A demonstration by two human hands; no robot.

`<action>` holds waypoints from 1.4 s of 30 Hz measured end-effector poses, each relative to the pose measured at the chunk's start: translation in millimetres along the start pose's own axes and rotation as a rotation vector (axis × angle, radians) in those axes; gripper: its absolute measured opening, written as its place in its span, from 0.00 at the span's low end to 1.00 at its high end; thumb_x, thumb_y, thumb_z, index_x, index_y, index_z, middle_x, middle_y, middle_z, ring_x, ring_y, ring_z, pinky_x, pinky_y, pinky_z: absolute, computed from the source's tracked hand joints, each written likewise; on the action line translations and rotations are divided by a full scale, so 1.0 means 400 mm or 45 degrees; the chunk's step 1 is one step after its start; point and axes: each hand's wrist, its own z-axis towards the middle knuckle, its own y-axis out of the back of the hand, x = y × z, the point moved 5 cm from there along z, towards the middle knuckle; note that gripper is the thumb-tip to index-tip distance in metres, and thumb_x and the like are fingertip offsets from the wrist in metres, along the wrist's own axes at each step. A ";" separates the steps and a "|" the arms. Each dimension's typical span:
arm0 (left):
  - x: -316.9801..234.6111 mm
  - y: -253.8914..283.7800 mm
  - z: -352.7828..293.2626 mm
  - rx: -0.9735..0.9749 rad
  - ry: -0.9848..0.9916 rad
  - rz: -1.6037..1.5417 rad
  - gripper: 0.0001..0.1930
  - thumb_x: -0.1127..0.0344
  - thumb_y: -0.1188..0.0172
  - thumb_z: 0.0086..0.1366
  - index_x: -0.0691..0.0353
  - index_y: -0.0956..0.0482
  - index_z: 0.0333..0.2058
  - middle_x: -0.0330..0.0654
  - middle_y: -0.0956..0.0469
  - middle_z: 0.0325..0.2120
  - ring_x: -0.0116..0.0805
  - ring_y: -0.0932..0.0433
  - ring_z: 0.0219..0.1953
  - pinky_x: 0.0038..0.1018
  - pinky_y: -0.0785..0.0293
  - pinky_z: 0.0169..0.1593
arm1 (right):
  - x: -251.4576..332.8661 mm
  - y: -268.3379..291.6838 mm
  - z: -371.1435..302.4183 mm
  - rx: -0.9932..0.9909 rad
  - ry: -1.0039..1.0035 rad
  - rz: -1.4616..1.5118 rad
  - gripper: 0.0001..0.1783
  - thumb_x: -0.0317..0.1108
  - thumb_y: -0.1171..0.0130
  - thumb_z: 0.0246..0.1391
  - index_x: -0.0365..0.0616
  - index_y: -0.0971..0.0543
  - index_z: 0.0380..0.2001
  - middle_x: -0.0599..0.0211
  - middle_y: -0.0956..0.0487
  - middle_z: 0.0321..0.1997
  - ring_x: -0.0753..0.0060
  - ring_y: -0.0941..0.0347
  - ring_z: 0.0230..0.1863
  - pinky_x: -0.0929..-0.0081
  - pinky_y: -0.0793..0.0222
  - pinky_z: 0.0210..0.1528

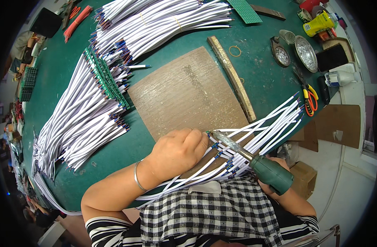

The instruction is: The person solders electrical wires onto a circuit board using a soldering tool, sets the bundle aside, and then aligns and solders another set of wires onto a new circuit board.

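Observation:
My right hand (281,163), partly hidden behind the tool, is wrapped round the green handle of a soldering iron (238,149). The iron's metal tip points left and meets the fingertips of my left hand (178,148). That hand is closed in a pinch above the near edge of a brown board (184,94). A speck of green and blue shows at its fingertips, but what it grips is mostly hidden. Below and right of the iron, white cables (275,127) with stripped blue and brown ends lie in a loose bundle across my lap and the table edge.
Bundled white cables (159,24) lie at the back, more (73,111) at the left with green circuit-board strips (106,80) on them. A metal-covered bar (231,78) borders the board. At the right are a solder dish (306,53), pliers (308,96) and a yellow bottle (318,24).

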 end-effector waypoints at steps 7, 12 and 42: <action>-0.004 0.011 0.009 -0.070 -0.042 0.088 0.08 0.68 0.43 0.53 0.64 0.24 0.31 0.37 0.33 0.23 0.30 0.26 0.26 0.25 0.26 0.27 | -0.005 -0.004 -0.001 -0.081 0.039 0.137 0.14 0.29 0.40 0.41 0.42 0.20 0.36 0.59 0.22 0.39 0.55 0.27 0.41 0.63 0.32 0.43; -0.003 0.006 0.005 -0.011 -0.024 0.035 0.14 0.69 0.42 0.51 0.66 0.22 0.38 0.40 0.29 0.28 0.33 0.26 0.26 0.26 0.27 0.26 | -0.007 -0.004 -0.005 -0.067 0.008 0.169 0.16 0.29 0.39 0.40 0.42 0.21 0.37 0.58 0.23 0.41 0.55 0.28 0.42 0.63 0.32 0.44; -0.001 0.007 0.011 0.022 -0.043 0.073 0.13 0.69 0.42 0.52 0.65 0.22 0.37 0.39 0.30 0.25 0.33 0.27 0.24 0.26 0.27 0.24 | -0.011 -0.011 -0.017 -0.095 -0.007 0.053 0.14 0.29 0.38 0.40 0.44 0.20 0.35 0.62 0.21 0.37 0.57 0.24 0.37 0.65 0.28 0.40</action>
